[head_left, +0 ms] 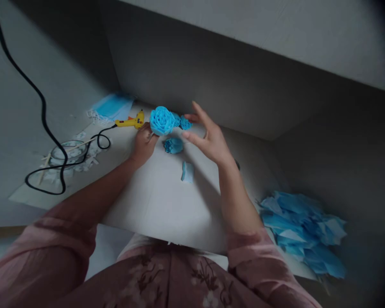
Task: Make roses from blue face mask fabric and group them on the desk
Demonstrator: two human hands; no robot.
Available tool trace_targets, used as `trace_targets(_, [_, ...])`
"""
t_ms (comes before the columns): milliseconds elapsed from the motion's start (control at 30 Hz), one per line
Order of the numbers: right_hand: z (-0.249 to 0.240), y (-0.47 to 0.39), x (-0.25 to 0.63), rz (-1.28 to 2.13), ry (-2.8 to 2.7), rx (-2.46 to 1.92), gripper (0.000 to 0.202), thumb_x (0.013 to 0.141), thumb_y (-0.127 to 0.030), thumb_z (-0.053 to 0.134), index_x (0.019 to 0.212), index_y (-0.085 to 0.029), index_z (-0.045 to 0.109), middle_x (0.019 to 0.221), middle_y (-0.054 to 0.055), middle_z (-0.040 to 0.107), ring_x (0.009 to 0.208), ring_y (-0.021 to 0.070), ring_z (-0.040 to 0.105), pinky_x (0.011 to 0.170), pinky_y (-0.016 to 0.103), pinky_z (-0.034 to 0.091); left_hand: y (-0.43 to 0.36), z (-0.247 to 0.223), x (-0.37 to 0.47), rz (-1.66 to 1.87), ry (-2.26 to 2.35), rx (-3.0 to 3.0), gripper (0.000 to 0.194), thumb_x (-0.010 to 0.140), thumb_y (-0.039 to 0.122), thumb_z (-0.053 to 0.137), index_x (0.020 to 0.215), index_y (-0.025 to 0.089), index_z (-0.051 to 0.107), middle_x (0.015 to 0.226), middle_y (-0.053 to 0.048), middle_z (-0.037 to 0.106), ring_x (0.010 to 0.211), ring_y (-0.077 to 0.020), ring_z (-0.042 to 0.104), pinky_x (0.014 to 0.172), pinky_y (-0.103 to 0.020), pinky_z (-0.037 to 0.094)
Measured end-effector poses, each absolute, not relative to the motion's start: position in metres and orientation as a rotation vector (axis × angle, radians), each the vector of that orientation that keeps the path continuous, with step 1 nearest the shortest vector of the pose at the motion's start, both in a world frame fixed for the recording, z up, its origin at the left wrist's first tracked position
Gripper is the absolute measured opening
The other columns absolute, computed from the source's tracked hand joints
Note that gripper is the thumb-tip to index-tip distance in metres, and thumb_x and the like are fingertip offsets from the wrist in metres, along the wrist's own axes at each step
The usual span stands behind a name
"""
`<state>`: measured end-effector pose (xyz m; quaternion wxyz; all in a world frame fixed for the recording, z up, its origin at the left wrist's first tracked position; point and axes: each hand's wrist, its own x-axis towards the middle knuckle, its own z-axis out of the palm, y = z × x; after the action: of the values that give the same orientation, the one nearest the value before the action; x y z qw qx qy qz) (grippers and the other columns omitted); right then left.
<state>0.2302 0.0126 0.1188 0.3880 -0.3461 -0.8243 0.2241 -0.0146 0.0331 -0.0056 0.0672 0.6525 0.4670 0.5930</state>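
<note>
A large blue fabric rose (162, 120) is held up in my left hand (145, 144), whose fingers are closed around its underside and partly hidden by it. My right hand (213, 139) hovers to the right with its fingers spread and nothing in them. Just left of its fingertips is a smaller blue rose (185, 123), with part of another beside it, half covered by the large one. Below these, on the table, lie a blue ruffled bud (173, 146) and a small folded light-blue piece (188, 172).
A yellow glue gun (130, 121) lies left of my left hand, its black cord (43, 107) looping down. Blue masks (112, 107) are stacked at the back left. A glass bowl (69, 153) sits among white scraps. Blue sheets (303, 231) are piled right. Walls enclose the white table (154, 205).
</note>
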Motion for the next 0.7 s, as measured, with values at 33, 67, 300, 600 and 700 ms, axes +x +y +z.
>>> trace_targets(33, [0.118, 0.014, 0.228, 0.577, -2.143, -0.854, 0.097, 0.085, -0.075, 0.075, 0.165, -0.029, 0.046, 0.153, 0.013, 0.067, 0.146, 0.0353, 0.060, 0.124, 0.058, 0.045, 0.033, -0.005, -0.014, 1.784, 1.391, 1.972, 0.027, 0.096, 0.045, 0.058, 0.100, 0.023, 0.073, 0.098, -0.008, 0.075, 0.099, -0.0261, 0.071, 0.096, -0.040, 0.058])
trace_targets(67, [0.116, 0.015, 0.225, 0.592, -2.181, -0.832, 0.105, 0.080, -0.075, 0.080, 0.167, -0.029, 0.041, 0.160, 0.014, 0.060, 0.152, 0.0364, 0.054, 0.127, 0.059, 0.042, 0.032, -0.004, -0.013, 1.781, 1.373, 1.988, 0.028, 0.096, 0.047, 0.058, 0.099, 0.023, 0.072, 0.096, -0.008, 0.075, 0.099, -0.0262, 0.071, 0.095, -0.040, 0.058])
trace_targets(300, [0.098, 0.017, 0.208, 0.671, -2.253, -0.714, 0.111, 0.080, -0.064, 0.086, 0.170, -0.025, 0.034, 0.170, 0.016, 0.048, 0.163, 0.0323, 0.040, 0.134, 0.055, 0.032, 0.026, 0.001, -0.001, 1.718, 1.188, 2.198, 0.043, 0.100, 0.061, 0.048, 0.079, 0.026, 0.063, 0.084, -0.008, 0.071, 0.090, -0.0272, 0.068, 0.082, -0.044, 0.057])
trace_targets(600, [0.080, 0.022, 0.205, 0.615, -2.205, -0.663, 0.062, 0.080, -0.040, 0.087, 0.139, -0.031, 0.069, 0.155, 0.010, 0.065, 0.148, 0.0332, 0.057, 0.126, 0.056, 0.040, 0.017, 0.005, 0.002, 1.741, 1.090, 2.141, 0.032, 0.093, 0.052, 0.067, 0.077, 0.024, 0.062, 0.078, -0.005, 0.067, 0.081, -0.0238, 0.067, 0.075, -0.039, 0.058])
trace_targets(700, [0.081, 0.021, 0.206, 0.639, -2.226, -0.642, 0.071, 0.080, -0.055, 0.088, 0.144, -0.031, 0.067, 0.158, 0.011, 0.063, 0.150, 0.0341, 0.055, 0.128, 0.057, 0.038, 0.020, -0.002, 0.000, 1.746, 1.110, 2.061, 0.023, 0.090, 0.044, 0.069, 0.080, 0.024, 0.066, 0.081, -0.005, 0.071, 0.081, -0.0237, 0.069, 0.077, -0.040, 0.060])
